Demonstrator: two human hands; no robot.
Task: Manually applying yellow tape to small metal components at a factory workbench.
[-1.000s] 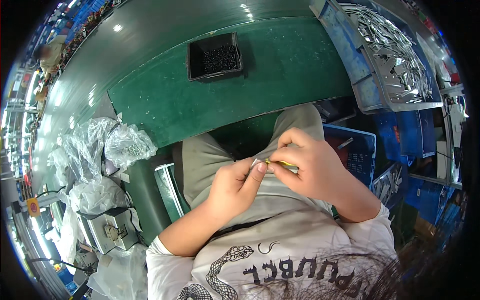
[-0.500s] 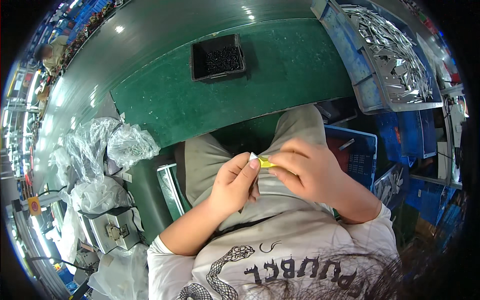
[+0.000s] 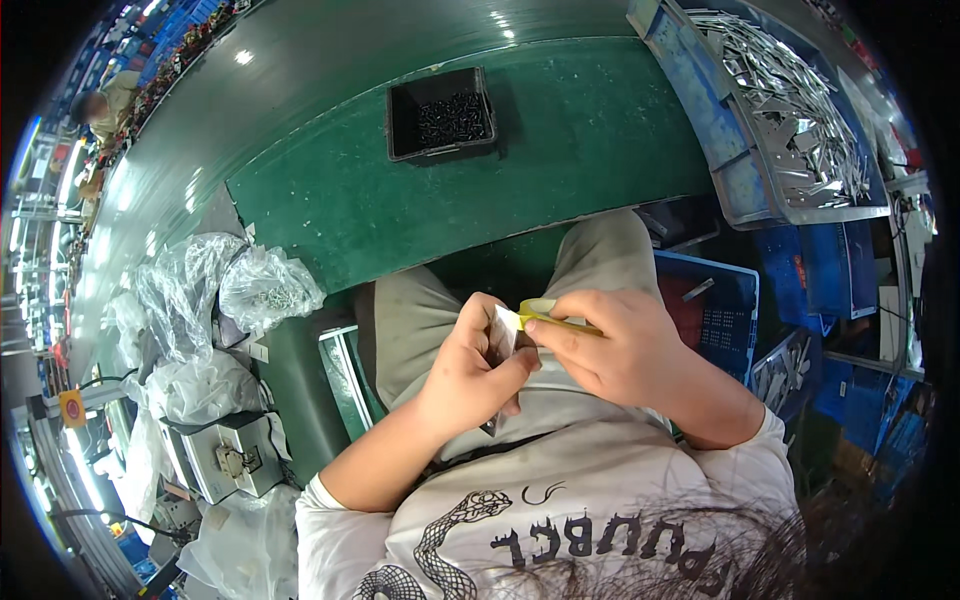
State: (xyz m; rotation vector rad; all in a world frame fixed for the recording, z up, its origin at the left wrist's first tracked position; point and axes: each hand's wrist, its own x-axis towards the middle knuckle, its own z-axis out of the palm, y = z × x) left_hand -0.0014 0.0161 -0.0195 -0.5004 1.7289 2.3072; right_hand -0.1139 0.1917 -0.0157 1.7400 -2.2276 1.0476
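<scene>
Over my lap, my left hand (image 3: 462, 378) is closed round a thin flat silver metal piece (image 3: 502, 338) held on edge; its lower end pokes out below the fingers. From the other side, my right hand (image 3: 632, 342) pinches a slim yellow thing (image 3: 538, 308), which looks like a curved strip or tool; its exact kind I cannot make out. The yellow end meets the top edge of the metal piece, close to my left fingertips. My fingers hide part of both things.
A black bin (image 3: 440, 115) of small black parts stands on the green table (image 3: 330, 190). At far right, a blue crate (image 3: 735, 170) holds many metal strips. Clear plastic bags (image 3: 265, 285) lie on the left. A blue basket (image 3: 752, 310) sits low beside my right leg.
My left thumb has moved lower, and more of the metal piece shows. The yellow thing has turned and now slants between my right fingers.
</scene>
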